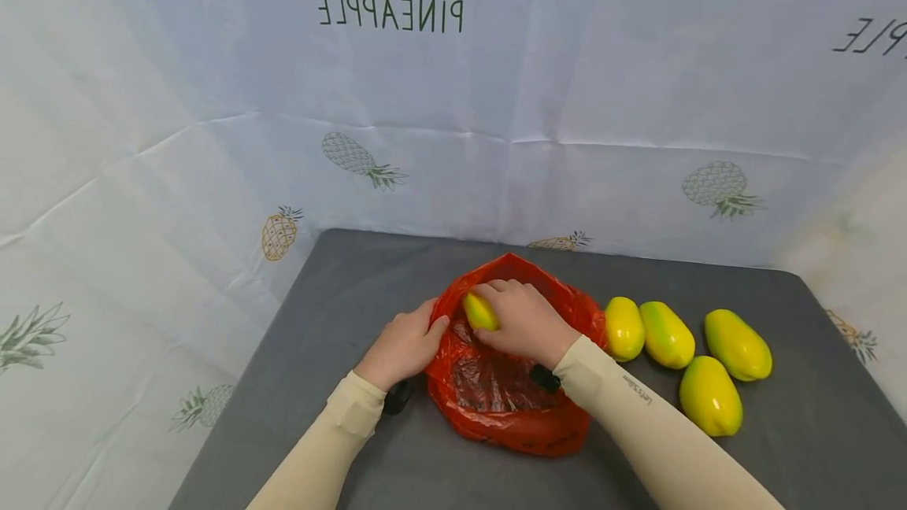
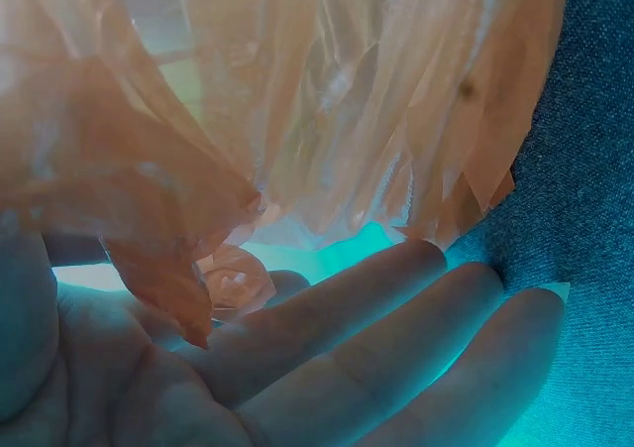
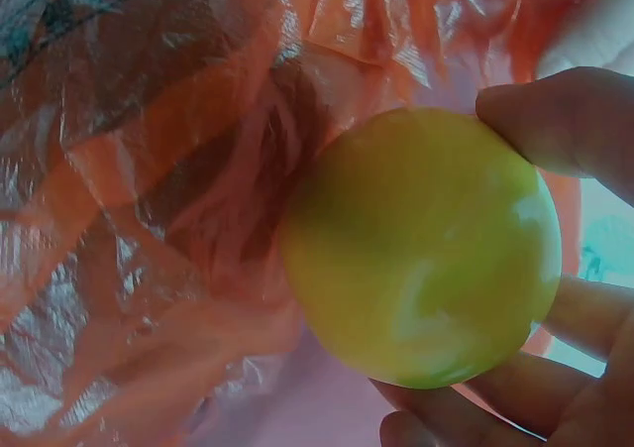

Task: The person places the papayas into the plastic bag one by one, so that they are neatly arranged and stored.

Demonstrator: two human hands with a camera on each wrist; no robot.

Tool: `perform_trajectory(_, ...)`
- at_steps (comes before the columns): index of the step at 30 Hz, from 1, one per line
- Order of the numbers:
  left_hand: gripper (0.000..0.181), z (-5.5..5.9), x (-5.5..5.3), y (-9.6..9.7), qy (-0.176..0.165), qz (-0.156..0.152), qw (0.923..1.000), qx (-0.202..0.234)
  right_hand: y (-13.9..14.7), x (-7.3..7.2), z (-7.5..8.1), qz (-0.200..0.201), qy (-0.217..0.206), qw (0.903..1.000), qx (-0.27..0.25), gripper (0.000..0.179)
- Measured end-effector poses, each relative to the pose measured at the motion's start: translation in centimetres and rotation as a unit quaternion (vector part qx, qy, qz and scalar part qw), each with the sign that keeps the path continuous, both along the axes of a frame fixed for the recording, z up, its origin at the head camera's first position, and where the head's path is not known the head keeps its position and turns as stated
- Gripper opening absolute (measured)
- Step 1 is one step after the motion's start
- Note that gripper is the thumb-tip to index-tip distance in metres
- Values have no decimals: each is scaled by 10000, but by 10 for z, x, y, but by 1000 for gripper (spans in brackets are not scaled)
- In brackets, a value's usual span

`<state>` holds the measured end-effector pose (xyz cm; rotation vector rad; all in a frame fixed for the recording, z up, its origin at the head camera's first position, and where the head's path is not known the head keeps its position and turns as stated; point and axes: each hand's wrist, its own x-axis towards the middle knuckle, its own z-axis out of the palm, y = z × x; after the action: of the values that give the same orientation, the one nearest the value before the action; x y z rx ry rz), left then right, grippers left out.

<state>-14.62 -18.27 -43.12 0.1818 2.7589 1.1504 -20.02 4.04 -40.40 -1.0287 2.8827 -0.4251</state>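
Observation:
A red plastic bag point(image 1: 517, 431) lies on the table with its mouth spread wide. My left hand point(image 1: 404, 345) pinches the bag's left rim between thumb and fingers; in the left wrist view the thin film point(image 2: 327, 100) hangs over the fingers point(image 2: 386, 358). Inside the bag's mouth, my right hand point(image 1: 520, 321) grips a yellow-green mango point(image 1: 479, 312) near that left rim. The right wrist view shows the mango point(image 3: 426, 249) end-on, thumb on one side and fingers on the other, with crumpled red film beside it.
Several more yellow-green mangoes stand to the right of the bag, one mango point(image 1: 623, 329) close against its edge and another mango point(image 1: 711, 396) nearer the front. The grey cloth-covered table point(image 1: 340, 290) ends at a white pineapple-print curtain point(image 1: 453, 85) behind.

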Motion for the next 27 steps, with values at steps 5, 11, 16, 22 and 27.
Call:
perform_trajectory(5,47,0,1,-1,-13,15,10000,-6,-6,-1,-4,-7,16,10000,60,64)
perform_trajectory(11,45,0,1,-1,82,9,9999,-133,-8,-2,-7,-73,-12,10000,32,66)
perform_trajectory(16,44,1,0,0,157,18,9996,-230,-9,-3,-9,-114,17,9999,-23,67)
perform_trajectory(22,42,2,0,0,205,33,9995,-254,-11,-5,-12,-119,34,9999,-30,67)
perform_trajectory(27,41,2,2,1,224,34,9993,-285,-10,-4,-16,-192,-146,9997,32,67)
